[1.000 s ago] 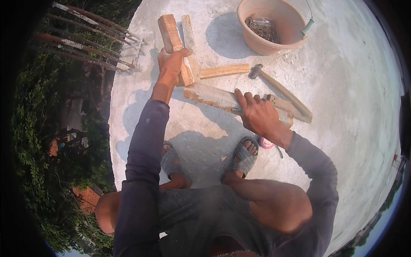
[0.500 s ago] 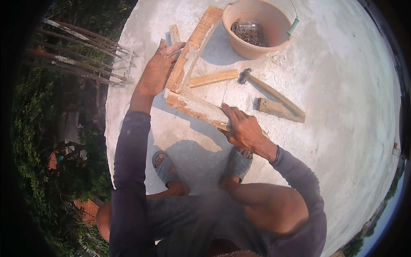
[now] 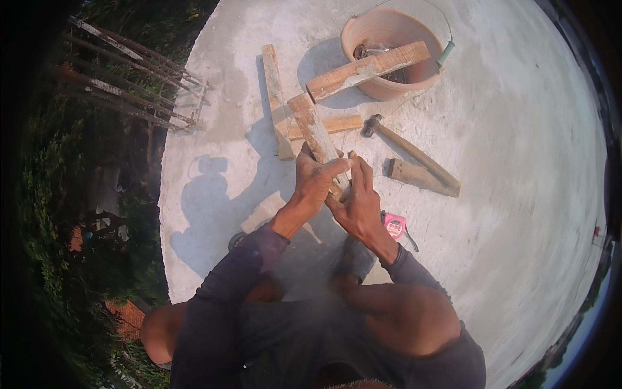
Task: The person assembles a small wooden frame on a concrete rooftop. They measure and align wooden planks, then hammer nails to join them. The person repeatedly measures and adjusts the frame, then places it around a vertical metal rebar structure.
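Note:
My left hand (image 3: 315, 179) and my right hand (image 3: 357, 202) meet in front of me, both closed round the near end of a rough wooden batten (image 3: 313, 128). The batten rises away from me, off the concrete. At its far end a second wooden piece (image 3: 368, 69) sits crosswise and reaches over the orange bucket (image 3: 363, 29). Whether the two pieces are fixed together I cannot tell. I squat with my knees below the hands; a sandalled foot shows under my right wrist.
A hammer (image 3: 405, 149) lies right of the hands beside a wood block (image 3: 422, 177). A pink tape measure (image 3: 394, 225) sits by my right wrist. A long strip (image 3: 275, 97), a short piece (image 3: 337, 124) and a board (image 3: 263, 212) lie on the concrete slab (image 3: 518, 162). Rusty bars (image 3: 129, 84) jut past its left edge.
My left hand pulled back from the far wood pieces and my right hand left the plank on the floor. Both hands now hold one batten lifted off the concrete.

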Demonstrator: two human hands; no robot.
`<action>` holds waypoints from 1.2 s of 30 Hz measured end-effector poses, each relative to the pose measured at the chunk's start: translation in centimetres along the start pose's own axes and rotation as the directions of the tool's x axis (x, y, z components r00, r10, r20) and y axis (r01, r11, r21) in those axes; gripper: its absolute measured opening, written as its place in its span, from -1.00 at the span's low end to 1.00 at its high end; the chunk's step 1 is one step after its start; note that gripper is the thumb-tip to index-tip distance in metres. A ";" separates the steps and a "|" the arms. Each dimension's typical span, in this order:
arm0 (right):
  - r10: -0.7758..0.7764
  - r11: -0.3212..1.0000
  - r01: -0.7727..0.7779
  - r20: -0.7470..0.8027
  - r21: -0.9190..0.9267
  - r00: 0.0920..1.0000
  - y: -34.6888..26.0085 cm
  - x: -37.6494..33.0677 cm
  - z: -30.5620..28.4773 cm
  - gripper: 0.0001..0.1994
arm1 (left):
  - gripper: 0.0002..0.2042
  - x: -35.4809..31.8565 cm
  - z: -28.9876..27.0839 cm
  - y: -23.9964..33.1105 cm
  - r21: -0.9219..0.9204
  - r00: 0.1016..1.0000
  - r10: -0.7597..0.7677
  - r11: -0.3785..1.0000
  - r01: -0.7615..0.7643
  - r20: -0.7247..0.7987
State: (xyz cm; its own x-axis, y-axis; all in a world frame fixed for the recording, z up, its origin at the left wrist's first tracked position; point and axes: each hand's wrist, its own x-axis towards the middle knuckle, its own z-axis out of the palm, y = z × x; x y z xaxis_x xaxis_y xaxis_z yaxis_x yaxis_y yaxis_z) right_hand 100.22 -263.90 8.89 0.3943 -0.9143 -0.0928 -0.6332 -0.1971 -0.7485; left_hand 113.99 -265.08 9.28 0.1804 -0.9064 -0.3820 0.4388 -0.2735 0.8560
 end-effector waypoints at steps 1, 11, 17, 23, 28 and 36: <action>-0.046 0.998 0.045 0.021 0.048 0.999 0.6 -0.1 -0.8 -0.03 | -0.42 0.1 0.2 0.5 0.042 1.000 0.027 0.999 -0.027 0.002; 0.033 0.913 -0.116 -0.214 -0.390 0.976 22.5 3.0 -9.5 -0.37 | -0.30 4.9 -5.2 9.2 0.583 0.972 0.157 0.779 -0.229 0.173; -0.012 0.895 -0.037 -0.107 -0.445 0.994 27.5 5.4 -8.7 -0.39 | -0.21 4.2 -5.5 10.6 0.888 0.956 0.239 0.385 -0.253 0.168; 0.220 0.814 -0.139 0.078 -0.563 0.972 23.5 8.4 -10.9 -0.41 | -0.26 3.8 -5.5 13.6 0.938 0.908 0.368 0.192 -0.288 0.203; 0.452 0.736 -0.225 0.215 -0.639 0.866 19.5 8.5 -11.7 -0.55 | -0.35 4.3 -5.5 15.7 0.914 0.818 0.462 0.037 -0.404 0.343; 0.445 0.896 -0.410 -0.355 0.174 0.822 17.6 -5.2 -13.2 -0.59 | -0.41 3.1 -3.5 13.9 0.844 0.807 0.388 0.120 -0.523 0.445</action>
State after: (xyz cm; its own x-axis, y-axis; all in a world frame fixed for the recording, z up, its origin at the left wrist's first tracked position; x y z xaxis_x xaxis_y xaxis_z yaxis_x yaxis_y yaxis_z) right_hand 78.21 -267.35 4.87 -0.1943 -0.9650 -0.1761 -0.6128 0.2596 -0.7464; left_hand 123.69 -270.54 18.81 -0.0761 -0.9810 0.1786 -0.7848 0.1694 0.5962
